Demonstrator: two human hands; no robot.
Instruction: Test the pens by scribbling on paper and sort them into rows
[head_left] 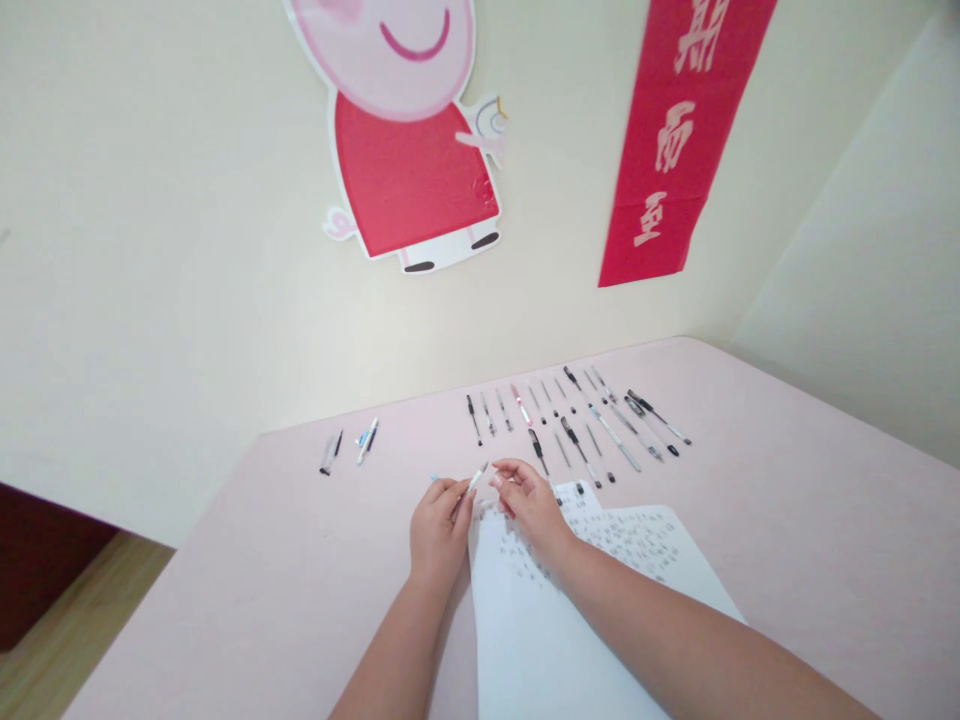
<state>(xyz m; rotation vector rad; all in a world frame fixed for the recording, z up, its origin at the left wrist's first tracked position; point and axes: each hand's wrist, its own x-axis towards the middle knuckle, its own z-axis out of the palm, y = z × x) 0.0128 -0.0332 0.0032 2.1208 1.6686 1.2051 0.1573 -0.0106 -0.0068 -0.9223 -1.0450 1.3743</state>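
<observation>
My left hand (439,528) is closed around a white pen (477,477), whose grey tip points up and to the right. A small blue bit shows behind the left fingers; I cannot tell whether it belongs to the pen. Just right of the tip, my right hand (534,508) has its thumb and fingers pinched together. Whatever they hold, if anything, is too small to make out. Under the right hand and forearm lies a white sheet of paper (540,640) with rows of dark handwriting or scribbles near its top.
Several pens and refills lie in rows behind the paper, among them a pink pen (521,404) and a light blue pen (615,438). At the left are a clear-and-black pen piece (328,455) and a blue-and-white pen (367,441). A wall borders the pink table (300,560).
</observation>
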